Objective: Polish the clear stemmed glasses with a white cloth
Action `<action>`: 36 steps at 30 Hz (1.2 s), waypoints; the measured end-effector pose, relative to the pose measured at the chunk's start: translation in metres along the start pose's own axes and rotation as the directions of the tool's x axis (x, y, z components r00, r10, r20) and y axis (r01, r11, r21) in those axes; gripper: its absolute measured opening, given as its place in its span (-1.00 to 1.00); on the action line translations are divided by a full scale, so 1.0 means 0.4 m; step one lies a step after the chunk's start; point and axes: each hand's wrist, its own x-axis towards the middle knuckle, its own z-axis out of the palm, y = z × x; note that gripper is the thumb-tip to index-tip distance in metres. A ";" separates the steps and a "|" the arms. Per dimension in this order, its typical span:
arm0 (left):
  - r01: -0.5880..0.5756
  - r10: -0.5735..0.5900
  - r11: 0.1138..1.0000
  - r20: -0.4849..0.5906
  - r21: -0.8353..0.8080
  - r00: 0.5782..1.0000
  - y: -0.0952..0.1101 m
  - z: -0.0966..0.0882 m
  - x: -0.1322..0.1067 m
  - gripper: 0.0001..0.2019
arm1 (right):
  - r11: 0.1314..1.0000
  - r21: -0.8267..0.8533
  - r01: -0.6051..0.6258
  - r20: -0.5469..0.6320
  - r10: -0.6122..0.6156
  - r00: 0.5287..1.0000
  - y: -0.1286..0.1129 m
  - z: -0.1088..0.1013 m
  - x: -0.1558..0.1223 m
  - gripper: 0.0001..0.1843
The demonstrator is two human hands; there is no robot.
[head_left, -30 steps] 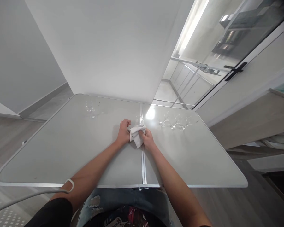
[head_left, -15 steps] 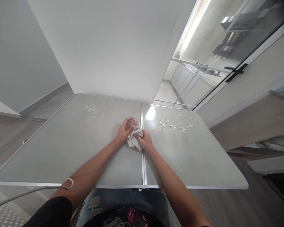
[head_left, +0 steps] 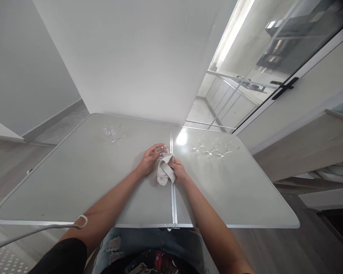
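My left hand (head_left: 148, 160) is closed around the bowl of a clear wine glass (head_left: 162, 150) near the table's middle seam. Its stem and foot cannot be made out. In my right hand (head_left: 178, 169), a white cloth (head_left: 165, 173) is pinched between the fingers. The cloth hangs in folds just below the glass, its upper edge close to or touching the rim; I cannot tell which.
Three clear stemmed glasses, the nearest a wine glass (head_left: 209, 153), stand on the right half of the folding table (head_left: 74, 179). Another clear glass (head_left: 109, 132) is at the far left. A white wall (head_left: 137, 68) rises behind the table.
My right hand has drawn the cloth slightly down and away from the glass, so more of the bowl shows. My left hand has shifted little and still holds the glass.
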 end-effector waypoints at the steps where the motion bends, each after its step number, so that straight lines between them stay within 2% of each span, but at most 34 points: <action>1: -0.007 0.007 1.000 -0.011 0.011 1.000 0.000 -0.001 0.000 -0.43 | 1.000 -0.025 0.003 0.000 -0.003 1.000 -0.003 -0.002 -0.001 -0.47; 4: -0.040 0.044 0.997 -0.052 0.059 0.998 -0.002 -0.007 0.001 -0.42 | 0.973 -0.225 0.057 -0.007 -0.060 0.998 -0.011 -0.006 -0.004 -0.56; 7: -0.088 0.096 0.991 -0.088 0.098 0.991 -0.006 -0.013 0.004 -0.41 | 0.855 -0.491 0.168 0.007 -0.189 0.982 -0.018 -0.007 -0.008 -0.66; 9: -0.109 0.121 0.988 -0.104 0.113 0.987 -0.008 -0.015 0.005 -0.40 | 0.784 -0.580 0.222 0.025 -0.255 0.967 -0.020 -0.006 -0.010 -0.71; 10: -0.110 0.122 0.987 -0.107 0.113 0.987 -0.008 -0.016 0.005 -0.39 | 0.776 -0.586 0.234 0.034 -0.265 0.964 -0.021 -0.005 -0.011 -0.72; 12: -0.095 0.104 0.992 -0.101 0.088 0.989 -0.007 -0.018 0.004 -0.35 | 0.828 -0.515 0.222 0.039 -0.236 0.971 -0.021 -0.002 -0.012 -0.71; 15: -0.045 0.046 0.999 -0.074 0.016 0.996 -0.003 -0.022 0.001 -0.31 | 0.953 -0.282 0.113 0.043 -0.105 0.994 -0.020 0.003 -0.016 -0.65; 18: -0.011 0.008 0.999 -0.048 -0.042 0.999 0.000 -0.028 -0.002 -0.31 | 0.984 -0.177 0.015 0.104 0.004 0.995 -0.024 0.006 -0.021 -0.61; 20: 0.006 -0.008 0.998 -0.043 -0.058 0.999 0.002 -0.033 -0.002 -0.29 | 0.977 -0.214 0.020 0.149 0.013 0.989 -0.029 0.008 -0.024 -0.61; 22: 0.009 -0.012 0.998 -0.051 -0.055 0.999 0.002 -0.035 -0.001 -0.28 | 0.946 -0.312 0.086 0.159 -0.038 0.987 -0.033 0.011 -0.027 -0.63; 25: -0.014 0.012 0.999 -0.066 -0.031 0.998 0.002 -0.033 0.002 -0.27 | 0.833 -0.502 0.232 0.097 -0.212 0.972 -0.035 0.014 -0.029 -0.68; 28: -0.021 0.020 1.000 -0.057 -0.020 0.998 0.006 -0.022 0.001 -0.27 | 0.756 -0.583 0.297 0.048 -0.333 0.942 -0.032 0.013 -0.030 -0.68; 33: 0.046 -0.044 0.997 0.040 -0.059 0.998 0.018 0.001 -0.012 -0.23 | 0.774 -0.563 0.289 0.062 -0.309 0.949 -0.024 0.003 -0.028 -0.74; 36: 0.078 -0.073 0.994 0.061 -0.076 0.995 0.022 0.008 -0.018 -0.26 | 0.801 -0.539 0.261 0.052 -0.277 0.959 -0.021 0.001 -0.027 -0.76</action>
